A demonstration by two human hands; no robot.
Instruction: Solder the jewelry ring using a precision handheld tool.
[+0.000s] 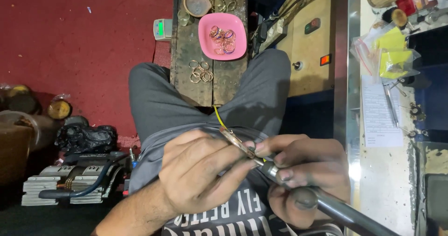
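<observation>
Pinching the thin metal ring by its rim, your left hand has its grip closed around it. Your right hand wraps the tool handle just beside it. It looks light, stiff, probably slippery.

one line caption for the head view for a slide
Left hand pinches a ring while the right hand holds a metal handpiece to it, above a pink dish of rings.

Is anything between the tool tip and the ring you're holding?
Nothing visible. The left hand pinches the ring at its fingertips, and the right hand holds the metal tool with its tip right at the ring. The exact contact point is hidden by the fingers.
</observation>
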